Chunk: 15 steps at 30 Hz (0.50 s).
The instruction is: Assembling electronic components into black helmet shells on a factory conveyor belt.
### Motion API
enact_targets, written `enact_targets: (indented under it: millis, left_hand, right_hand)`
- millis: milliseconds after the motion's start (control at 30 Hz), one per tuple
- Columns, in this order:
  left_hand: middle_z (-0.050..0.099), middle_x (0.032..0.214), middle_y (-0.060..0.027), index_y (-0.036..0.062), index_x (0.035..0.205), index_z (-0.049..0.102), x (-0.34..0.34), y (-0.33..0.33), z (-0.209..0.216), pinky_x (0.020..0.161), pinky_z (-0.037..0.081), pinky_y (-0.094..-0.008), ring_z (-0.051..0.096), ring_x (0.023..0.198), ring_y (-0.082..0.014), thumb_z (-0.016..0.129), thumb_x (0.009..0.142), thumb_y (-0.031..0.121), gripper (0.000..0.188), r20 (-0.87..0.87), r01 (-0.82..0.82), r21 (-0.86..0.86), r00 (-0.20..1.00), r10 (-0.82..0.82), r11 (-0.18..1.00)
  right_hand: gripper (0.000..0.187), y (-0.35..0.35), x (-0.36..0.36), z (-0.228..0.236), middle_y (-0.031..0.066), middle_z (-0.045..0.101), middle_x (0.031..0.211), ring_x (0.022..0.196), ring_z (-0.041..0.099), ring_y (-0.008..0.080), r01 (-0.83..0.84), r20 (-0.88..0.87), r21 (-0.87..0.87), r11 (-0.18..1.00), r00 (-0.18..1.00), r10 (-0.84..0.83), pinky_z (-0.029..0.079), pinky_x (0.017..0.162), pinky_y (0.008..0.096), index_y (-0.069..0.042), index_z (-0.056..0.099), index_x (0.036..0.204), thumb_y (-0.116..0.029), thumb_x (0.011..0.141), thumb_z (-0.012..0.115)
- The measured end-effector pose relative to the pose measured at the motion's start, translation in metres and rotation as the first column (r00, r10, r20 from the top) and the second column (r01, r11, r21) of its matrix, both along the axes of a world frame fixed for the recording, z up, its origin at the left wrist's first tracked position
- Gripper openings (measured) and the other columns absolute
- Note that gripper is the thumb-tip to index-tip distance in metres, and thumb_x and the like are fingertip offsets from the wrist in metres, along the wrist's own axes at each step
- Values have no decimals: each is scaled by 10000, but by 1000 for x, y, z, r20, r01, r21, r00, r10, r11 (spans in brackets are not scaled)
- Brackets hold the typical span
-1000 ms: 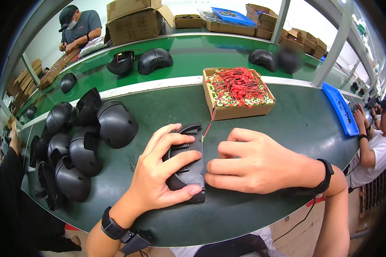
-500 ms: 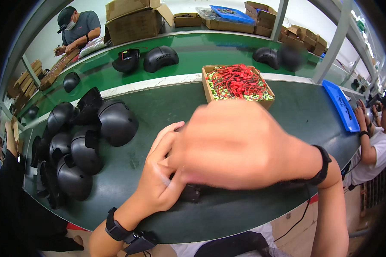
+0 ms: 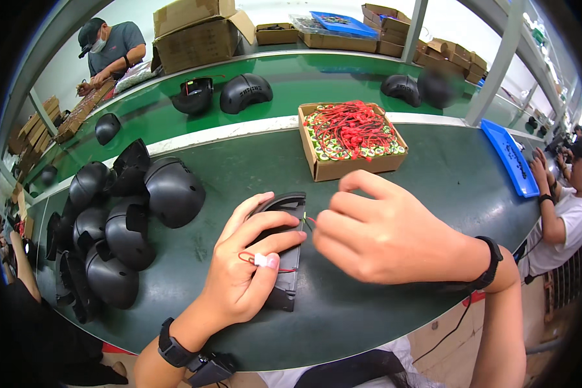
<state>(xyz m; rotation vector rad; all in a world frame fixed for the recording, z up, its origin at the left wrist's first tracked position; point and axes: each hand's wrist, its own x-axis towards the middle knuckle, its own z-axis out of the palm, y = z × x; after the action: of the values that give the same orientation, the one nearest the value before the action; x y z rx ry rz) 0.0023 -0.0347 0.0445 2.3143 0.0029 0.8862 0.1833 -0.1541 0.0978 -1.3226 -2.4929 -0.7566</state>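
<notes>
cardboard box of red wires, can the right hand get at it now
Probably yes: the cardboard box is open-topped just beyond the right hand, its red wires heaped up, with nothing seen standing between. The fingers seem busy with a thin wire at the black shell, so may need freeing first.

Left forearm (image 3: 156, 361): one, entering at the lower edge, slanting up and rightward. Left wrist (image 3: 199, 318): roughly in line with it. Left hand (image 3: 231, 275): back upward, fingers (image 3: 275, 223) parted and reaching rightward, thumb (image 3: 265, 275) extended below them. Right forearm (image 3: 506, 323): one, rising steeply from the lower edge. Right wrist (image 3: 464, 262): directed leftward. Right hand (image 3: 315, 226): back upward, fingers curled in a pinching pose, thumb hidden. Fingertips of both hands: near one another, apart.
</notes>
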Motion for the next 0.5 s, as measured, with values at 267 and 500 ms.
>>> enact_targets:
  millis: [267, 500]
  left_hand:
    - [605, 1132, -180, -33, 1085, 641, -3, 1, 6, 1065, 305, -514, 516, 1111, -398, 412, 854, 66, 340, -101, 58, 6, 993, -58, 998]
    - [619, 1105, -201, -57, 1111, 629, 0, 8, -2, 1056, 331, -523, 553, 1100, -395, 389, 842, 67, 381, -1, 65, -33, 998, -65, 997]
  right_hand:
    - [211, 24, 9, 7, 85, 651, 856, 740, 633, 222, -201, -637, -247, 948, 771, -3, 499, 768, 358, -19, 639, 929, -128, 771, 726]
    - [478, 28, 35, -37, 187, 570, 1256, 1125, 583, 283, -372, -826, -478, 796, 499, -263, 454, 964, 370, 16, 512, 1274, -70, 822, 641]
